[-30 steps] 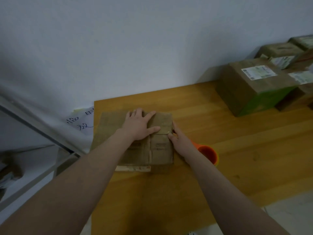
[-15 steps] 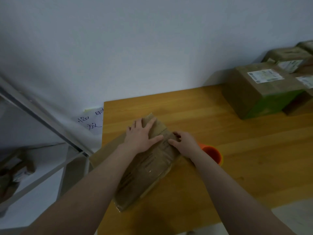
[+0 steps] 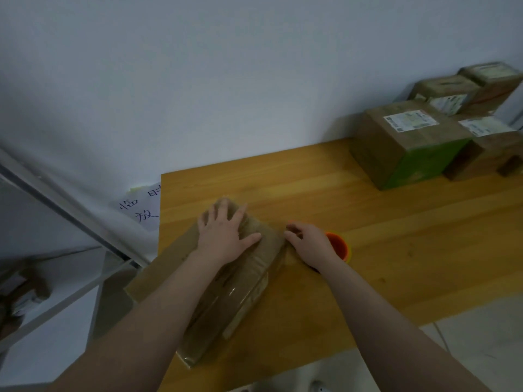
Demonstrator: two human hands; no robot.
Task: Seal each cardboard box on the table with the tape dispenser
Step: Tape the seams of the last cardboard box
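Note:
A flat cardboard box [image 3: 249, 281] lies at an angle near the left end of the wooden table [image 3: 396, 250]. Shiny clear tape runs along its top. My left hand [image 3: 223, 236] lies flat on the box's far end with the fingers spread. My right hand [image 3: 308, 244] sits against the box's right edge with curled fingers; what they hold is hidden. Just behind that hand shows the orange tape dispenser [image 3: 338, 246], partly covered by my wrist.
Several closed cardboard boxes with white labels [image 3: 407, 142] are stacked at the table's far right against the wall. A sheet of paper with handwriting [image 3: 141, 210] hangs off the left edge. A metal shelf frame [image 3: 56, 264] stands to the left.
The box has turned from square-on to diagonal, its near end swinging toward me. My left hand stayed flat on top. My right hand stayed at the box's right edge.

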